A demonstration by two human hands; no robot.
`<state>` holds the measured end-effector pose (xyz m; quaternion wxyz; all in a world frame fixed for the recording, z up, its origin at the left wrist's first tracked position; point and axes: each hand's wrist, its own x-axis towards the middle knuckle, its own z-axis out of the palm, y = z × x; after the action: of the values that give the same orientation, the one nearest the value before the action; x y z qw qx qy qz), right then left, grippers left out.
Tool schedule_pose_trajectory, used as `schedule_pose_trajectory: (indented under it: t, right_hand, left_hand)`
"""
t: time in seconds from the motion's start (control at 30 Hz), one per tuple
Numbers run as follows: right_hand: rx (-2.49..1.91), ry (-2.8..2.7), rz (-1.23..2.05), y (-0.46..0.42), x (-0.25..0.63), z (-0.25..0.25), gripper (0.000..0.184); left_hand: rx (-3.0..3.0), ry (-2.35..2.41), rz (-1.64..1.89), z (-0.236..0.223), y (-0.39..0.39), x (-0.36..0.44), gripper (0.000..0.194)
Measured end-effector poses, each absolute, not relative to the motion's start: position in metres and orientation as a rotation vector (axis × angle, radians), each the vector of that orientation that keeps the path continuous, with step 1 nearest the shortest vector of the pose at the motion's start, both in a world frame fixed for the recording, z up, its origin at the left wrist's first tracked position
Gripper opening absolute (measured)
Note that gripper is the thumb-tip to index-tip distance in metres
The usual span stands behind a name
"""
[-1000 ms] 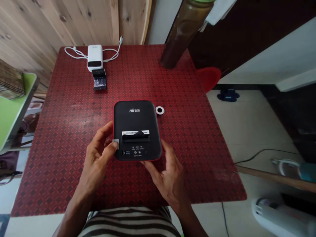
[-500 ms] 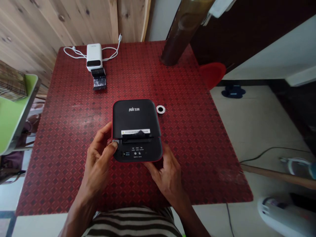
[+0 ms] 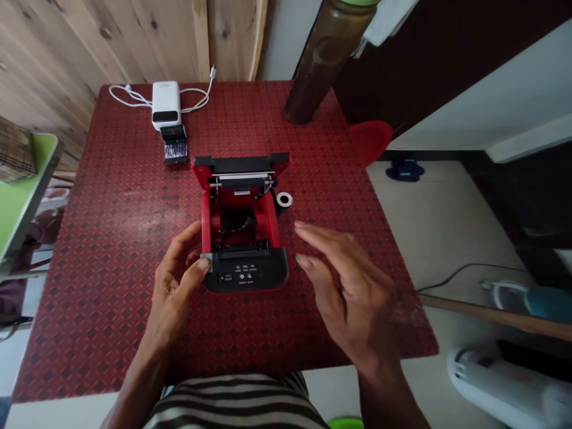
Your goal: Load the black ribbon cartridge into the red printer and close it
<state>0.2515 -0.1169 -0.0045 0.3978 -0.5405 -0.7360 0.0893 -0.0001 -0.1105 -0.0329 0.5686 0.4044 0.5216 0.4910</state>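
A red and black label printer (image 3: pixel 243 268) stands on the table before me, its lid (image 3: pixel 241 164) swung up and back. Inside the red bay lies a dark roll (image 3: pixel 236 220). My left hand (image 3: pixel 179 280) grips the printer's left side, the thumb on the grey tab at its front corner and the fingers along the edge. To the right of the printer, clear of it, my right hand (image 3: pixel 344 286) hovers with fingers apart and nothing in it. A small white ring-shaped roll (image 3: pixel 284 200) with a dark centre sits just beyond the printer's right side.
A white power bank-like device (image 3: pixel 165 104) with a white cable and a dark crumpled strip lies at the back left. At the back right stands a tall brown bottle (image 3: pixel 315 65). The red patterned table (image 3: pixel 111 298) has a red stool (image 3: pixel 373 143) beyond its right edge.
The printer's lid has sprung from closed to raised, showing the bay. My right hand has let go of the printer and moved right. My left hand has kept its grip.
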Motion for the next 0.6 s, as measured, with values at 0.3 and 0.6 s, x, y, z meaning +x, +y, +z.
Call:
schedule_pose_trajectory:
  t: [0.3, 0.6]
  right_hand:
    - [-1.335, -2.405, 0.265, -0.049, 0.204, 0.021, 0.033]
    - [-1.592, -2.704, 0.181, -0.026, 0.176, 0.031, 0.026]
  left_hand:
    - [1.025, 1.216, 1.170, -0.035, -0.109, -0.001, 0.054]
    - [1.001, 1.200, 1.152, -0.033, -0.110, -0.002, 0.054]
